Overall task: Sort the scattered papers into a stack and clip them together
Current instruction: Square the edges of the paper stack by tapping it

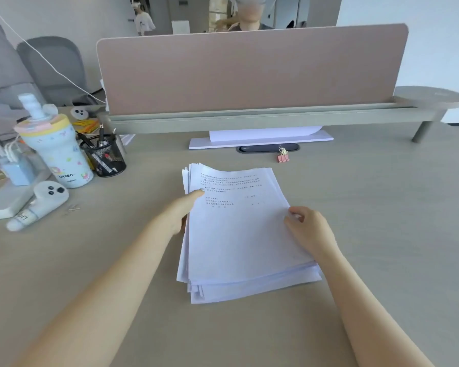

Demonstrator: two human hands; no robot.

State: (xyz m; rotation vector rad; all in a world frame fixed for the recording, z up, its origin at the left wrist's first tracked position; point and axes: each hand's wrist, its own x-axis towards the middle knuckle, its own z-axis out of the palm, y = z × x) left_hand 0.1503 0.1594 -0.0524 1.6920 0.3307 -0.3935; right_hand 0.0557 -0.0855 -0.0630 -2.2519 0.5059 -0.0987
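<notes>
From the head camera, the papers [243, 234] are lying in a rough stack mid-table, edges fanning unevenly. The left hand [179, 210] is gripping the stack's left edge, thumb on top; the right hand [306, 229] is pinching the right edge. The pink binder clips [283, 157] are waiting near the table's far edge. Lifting with uneven edges risks sheets slipping out.

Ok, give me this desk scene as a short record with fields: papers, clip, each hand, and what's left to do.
papers: uneven stack of white printed sheets, edges not squared
clip: pink binder clip on the beige desk, beyond the stack, apart from it
left hand: at the stack's left edge, thumb on the top sheet
right hand: fingers curled at the right edge
left to do: square edges, clip
</notes>
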